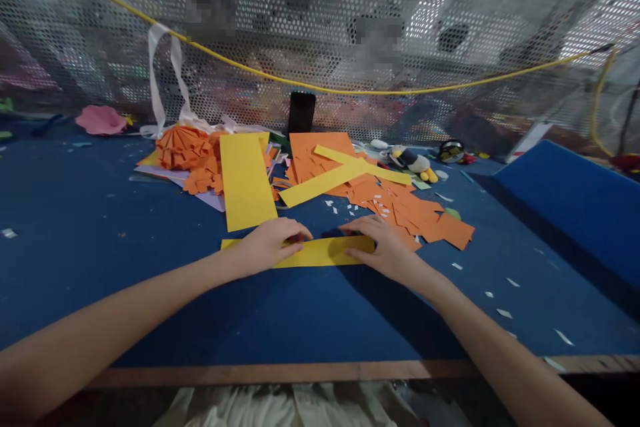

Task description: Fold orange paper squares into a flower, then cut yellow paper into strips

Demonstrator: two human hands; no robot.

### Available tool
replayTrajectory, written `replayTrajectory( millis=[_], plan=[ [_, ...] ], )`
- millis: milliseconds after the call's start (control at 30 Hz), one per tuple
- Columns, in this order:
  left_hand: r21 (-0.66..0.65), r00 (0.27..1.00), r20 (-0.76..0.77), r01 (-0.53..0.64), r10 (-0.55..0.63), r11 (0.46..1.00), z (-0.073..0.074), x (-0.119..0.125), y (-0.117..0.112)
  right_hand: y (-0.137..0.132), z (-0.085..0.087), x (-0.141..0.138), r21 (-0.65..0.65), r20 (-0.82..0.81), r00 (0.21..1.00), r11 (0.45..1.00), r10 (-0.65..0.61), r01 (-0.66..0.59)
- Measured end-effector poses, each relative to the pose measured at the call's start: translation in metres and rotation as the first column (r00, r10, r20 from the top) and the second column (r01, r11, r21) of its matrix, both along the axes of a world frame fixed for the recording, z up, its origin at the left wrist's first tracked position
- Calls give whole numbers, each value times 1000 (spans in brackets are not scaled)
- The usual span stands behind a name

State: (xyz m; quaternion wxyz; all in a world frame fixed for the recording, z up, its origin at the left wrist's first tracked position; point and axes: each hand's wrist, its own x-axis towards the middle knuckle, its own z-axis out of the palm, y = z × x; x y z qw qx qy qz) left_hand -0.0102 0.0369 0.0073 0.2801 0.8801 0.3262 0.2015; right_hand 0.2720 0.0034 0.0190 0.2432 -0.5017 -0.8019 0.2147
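A yellow paper strip (323, 252) lies lengthwise on the blue tabletop in front of me. My left hand (267, 245) rests over its left part, fingers curved and thumb apart from them, with a gap between. Over the strip's right end is my right hand (383, 247), thumb and fingers also spread apart. Whether the fingertips press on the paper is hard to tell. Just behind my left hand lies a wide yellow paper sheet (247, 180). Two more yellow strips (320, 185) cross each other on a spread of orange paper pieces (425, 213).
Folded orange paper shapes (185, 147) sit at the back left, near a pink paper piece (101, 120). A dark phone (302, 112) stands against the perforated metal screen (260, 20). Further right are a plush toy (413, 162), a tape roll (451, 151) and a blue board (575, 207).
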Motion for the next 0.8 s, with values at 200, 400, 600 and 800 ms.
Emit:
replayTrajectory(
  millis=[200,400,600,800],
  plan=[
    [127,999,-1,51,-51,991,-8,-1,1,2,4,-17,195,313,932,948,183,-252],
    [442,981,-151,178,-122,879,-8,-10,-14,-5,4,-17,436,523,817,748,242,-501],
    [712,967,-242,229,-75,664,-5,-14,-34,-15,-5,-10,456,577,769,674,274,-582],
    [728,959,-284,222,-9,649,-2,-18,-37,-12,-11,-5,462,504,796,674,335,-576]
  ],
)
